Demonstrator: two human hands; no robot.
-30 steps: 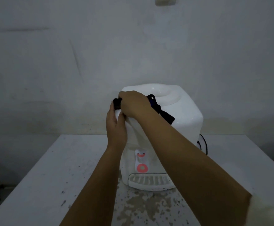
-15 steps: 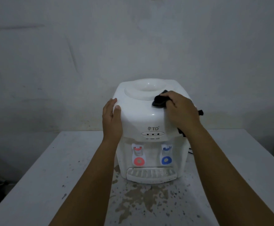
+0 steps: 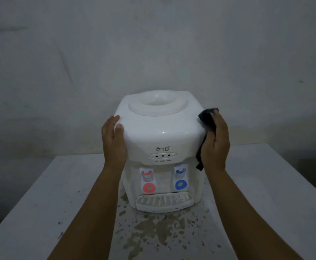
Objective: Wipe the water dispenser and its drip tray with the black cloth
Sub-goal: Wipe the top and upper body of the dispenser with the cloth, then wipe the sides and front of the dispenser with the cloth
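A white tabletop water dispenser [image 3: 161, 136] stands on the table with its front towards me, red and blue taps above a slotted white drip tray [image 3: 163, 202]. My left hand [image 3: 114, 137] lies flat against the dispenser's upper left side, thumb on the front corner. My right hand [image 3: 216, 139] presses the black cloth [image 3: 207, 119] against the upper right side with straight fingers; a strip of cloth hangs down below my palm. The right side wall behind the cloth is hidden.
The white table [image 3: 40, 203] carries brownish stains and specks [image 3: 153, 228] in front of the dispenser. A plain grey wall [image 3: 153, 44] rises close behind. The table's left and right edges drop off to dark floor.
The dispenser turned from angled to facing me. My right hand carried the cloth from the top left corner across the top and down onto the right side. My left hand stayed on the left side.
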